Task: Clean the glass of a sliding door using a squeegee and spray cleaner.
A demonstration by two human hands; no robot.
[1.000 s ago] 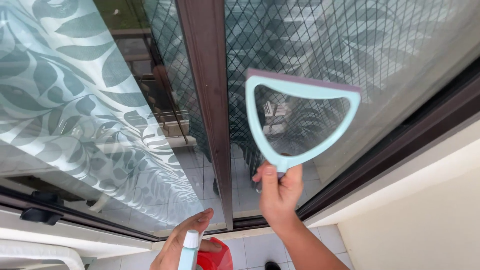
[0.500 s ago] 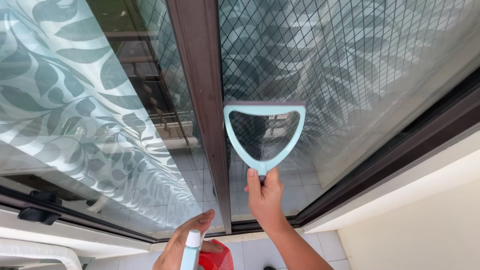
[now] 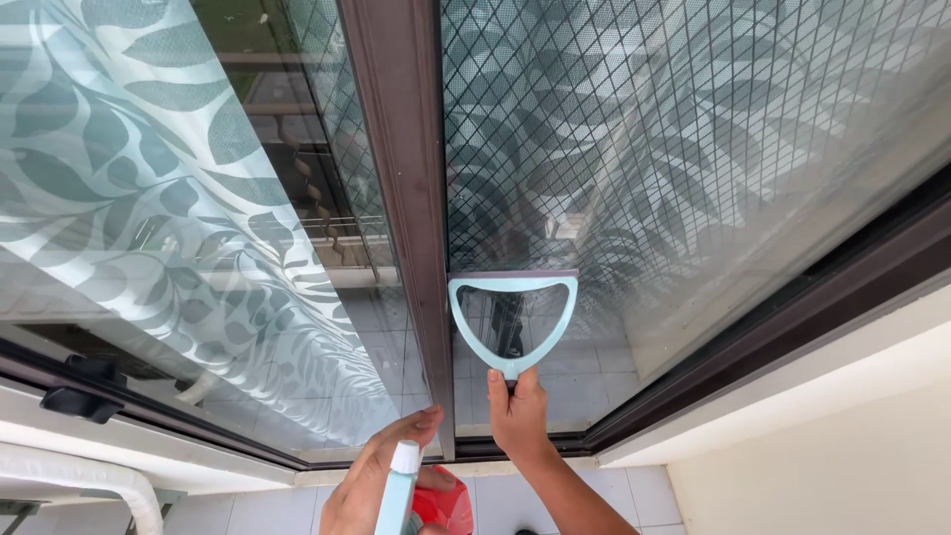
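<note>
My right hand (image 3: 517, 408) grips the short handle of a pale blue squeegee (image 3: 512, 319). Its loop-shaped head is pressed flat against the meshed glass pane (image 3: 693, 159), low down and right beside the dark brown frame post (image 3: 406, 198). My left hand (image 3: 371, 485) is lower, at the bottom edge of the view, holding a light blue spray bottle (image 3: 400, 490) with a white top together with a red cloth (image 3: 443, 503).
To the left, a second glass pane (image 3: 149, 228) reflects a leaf-patterned curtain. A dark sill and track (image 3: 773, 337) run along the bottom right, with a cream wall (image 3: 842, 456) below. A white pipe (image 3: 79, 474) and a black latch (image 3: 74, 401) sit at lower left.
My right hand has drawn the squeegee down the meshed pane and leftward toward the frame post. My left hand with the bottle and cloth has stayed put.
</note>
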